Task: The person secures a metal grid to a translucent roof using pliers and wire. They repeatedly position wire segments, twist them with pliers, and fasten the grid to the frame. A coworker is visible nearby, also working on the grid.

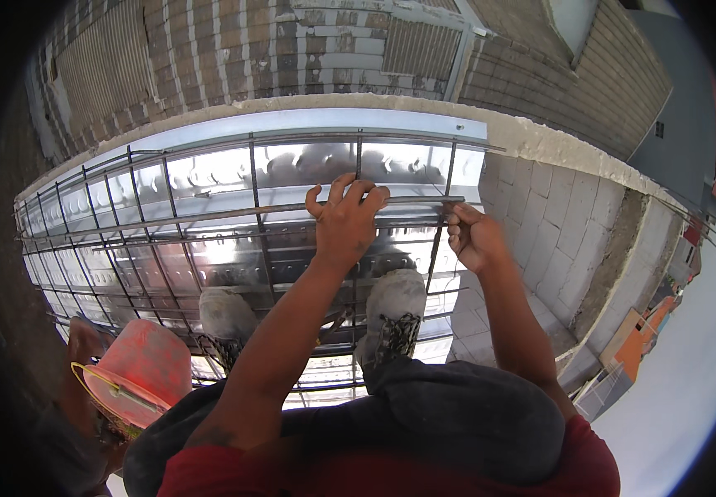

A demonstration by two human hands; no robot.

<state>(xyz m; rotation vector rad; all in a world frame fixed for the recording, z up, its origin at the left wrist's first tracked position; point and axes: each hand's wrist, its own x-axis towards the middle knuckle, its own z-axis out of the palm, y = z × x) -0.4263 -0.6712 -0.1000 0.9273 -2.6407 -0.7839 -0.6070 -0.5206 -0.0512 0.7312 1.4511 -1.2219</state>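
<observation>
A grid of dark steel rebar lies over shiny corrugated metal decking. With its fingers curled over a long crosswise bar, my left hand grips the rebar near the middle. Further right, at a bar crossing close to the decking's end, my right hand is closed in a pinch. What sits between its fingertips is too small to make out. My dusty grey boots rest on the grid below my hands.
A pale concrete ledge runs along the far edge, with tiled roofs beyond. Grey block wall stands at right. At lower left are a scuffed red bucket-shaped thing with a yellow cord and another person's arm.
</observation>
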